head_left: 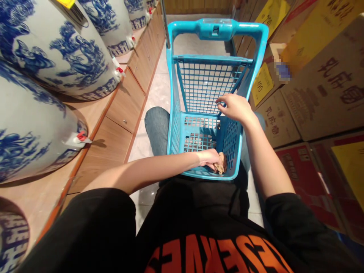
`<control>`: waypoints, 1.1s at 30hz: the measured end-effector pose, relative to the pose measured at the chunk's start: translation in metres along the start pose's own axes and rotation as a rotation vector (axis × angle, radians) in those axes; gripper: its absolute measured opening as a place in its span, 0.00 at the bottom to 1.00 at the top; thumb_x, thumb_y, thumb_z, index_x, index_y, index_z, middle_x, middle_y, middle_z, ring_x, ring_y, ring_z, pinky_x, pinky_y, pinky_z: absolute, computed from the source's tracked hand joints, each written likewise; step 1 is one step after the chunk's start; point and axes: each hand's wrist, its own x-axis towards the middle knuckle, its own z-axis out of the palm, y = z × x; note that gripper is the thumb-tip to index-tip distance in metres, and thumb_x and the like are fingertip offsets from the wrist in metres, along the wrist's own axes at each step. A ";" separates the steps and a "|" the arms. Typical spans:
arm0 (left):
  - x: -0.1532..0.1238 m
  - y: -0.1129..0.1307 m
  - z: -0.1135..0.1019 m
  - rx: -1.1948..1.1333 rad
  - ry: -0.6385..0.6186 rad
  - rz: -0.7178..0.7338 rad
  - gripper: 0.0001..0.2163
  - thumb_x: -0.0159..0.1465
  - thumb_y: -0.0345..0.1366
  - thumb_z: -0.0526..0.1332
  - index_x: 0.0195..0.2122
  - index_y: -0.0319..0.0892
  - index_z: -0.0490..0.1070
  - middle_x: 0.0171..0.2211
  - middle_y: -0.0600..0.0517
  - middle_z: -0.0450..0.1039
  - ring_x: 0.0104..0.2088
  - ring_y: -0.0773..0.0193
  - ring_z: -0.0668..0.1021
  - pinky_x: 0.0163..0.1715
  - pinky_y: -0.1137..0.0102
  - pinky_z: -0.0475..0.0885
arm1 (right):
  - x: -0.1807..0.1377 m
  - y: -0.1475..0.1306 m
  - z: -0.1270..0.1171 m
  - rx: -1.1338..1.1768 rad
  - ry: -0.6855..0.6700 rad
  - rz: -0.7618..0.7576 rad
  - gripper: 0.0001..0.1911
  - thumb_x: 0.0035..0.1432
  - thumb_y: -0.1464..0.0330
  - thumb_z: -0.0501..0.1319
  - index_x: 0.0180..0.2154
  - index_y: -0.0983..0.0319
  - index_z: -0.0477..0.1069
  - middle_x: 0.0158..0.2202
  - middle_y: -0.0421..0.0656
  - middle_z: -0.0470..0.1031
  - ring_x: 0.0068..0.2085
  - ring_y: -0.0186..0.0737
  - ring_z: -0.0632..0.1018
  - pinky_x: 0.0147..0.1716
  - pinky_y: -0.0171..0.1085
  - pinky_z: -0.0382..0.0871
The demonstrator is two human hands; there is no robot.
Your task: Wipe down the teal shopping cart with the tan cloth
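A blue plastic shopping basket (176, 129) with lattice walls and a pull handle (216, 28) stands between my knees. My left hand (209, 157) reaches down inside it, closed on a crumpled tan rag (220, 165) in the near right corner, by the near and right walls. The fingers partly cover the rag. Over the basket's right side hovers my right hand (234, 107), with thumb and fingers slightly curled and apart, holding nothing. Whether it touches the basket's right wall I cannot tell.
Large blue-and-white ceramic jars (79, 57) with red-handled taps line a wooden cabinet (125, 110) on the left. Stacked cardboard boxes (321, 98) with yellow price signs (261, 83) rise close on the right. Pale floor tiles (159, 91) run between them.
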 end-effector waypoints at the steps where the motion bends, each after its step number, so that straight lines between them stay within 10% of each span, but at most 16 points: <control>1: -0.003 0.002 -0.003 -0.018 -0.027 0.021 0.10 0.61 0.18 0.62 0.24 0.35 0.74 0.23 0.52 0.77 0.27 0.68 0.80 0.40 0.70 0.79 | -0.001 -0.003 0.001 -0.108 -0.053 0.016 0.17 0.65 0.67 0.56 0.47 0.59 0.83 0.50 0.52 0.84 0.52 0.59 0.81 0.51 0.53 0.73; 8: -0.013 0.010 -0.023 -0.004 -0.225 0.148 0.02 0.57 0.26 0.69 0.28 0.37 0.78 0.29 0.50 0.82 0.33 0.63 0.84 0.44 0.68 0.80 | -0.005 -0.011 -0.002 -0.250 -0.094 0.048 0.19 0.68 0.66 0.54 0.51 0.57 0.82 0.51 0.51 0.84 0.50 0.57 0.82 0.44 0.47 0.72; 14: 0.000 -0.001 -0.010 0.573 -0.025 0.146 0.10 0.57 0.28 0.68 0.20 0.39 0.71 0.17 0.55 0.70 0.22 0.66 0.76 0.28 0.72 0.77 | -0.008 -0.011 -0.001 -0.229 -0.063 0.061 0.19 0.67 0.67 0.54 0.48 0.57 0.83 0.48 0.51 0.85 0.47 0.56 0.82 0.42 0.46 0.71; 22: -0.020 0.016 -0.016 0.170 -0.216 0.234 0.08 0.60 0.30 0.69 0.26 0.41 0.73 0.25 0.54 0.79 0.28 0.67 0.80 0.30 0.75 0.74 | -0.007 -0.007 0.001 -0.151 -0.014 0.060 0.17 0.67 0.64 0.55 0.44 0.55 0.83 0.45 0.50 0.85 0.46 0.58 0.82 0.40 0.47 0.69; 33: -0.009 0.008 -0.012 0.533 -0.084 0.330 0.09 0.55 0.28 0.72 0.23 0.41 0.72 0.21 0.56 0.73 0.24 0.65 0.75 0.27 0.71 0.69 | -0.008 -0.010 -0.002 -0.159 -0.023 0.077 0.16 0.66 0.66 0.56 0.43 0.56 0.83 0.45 0.51 0.85 0.46 0.59 0.82 0.40 0.47 0.69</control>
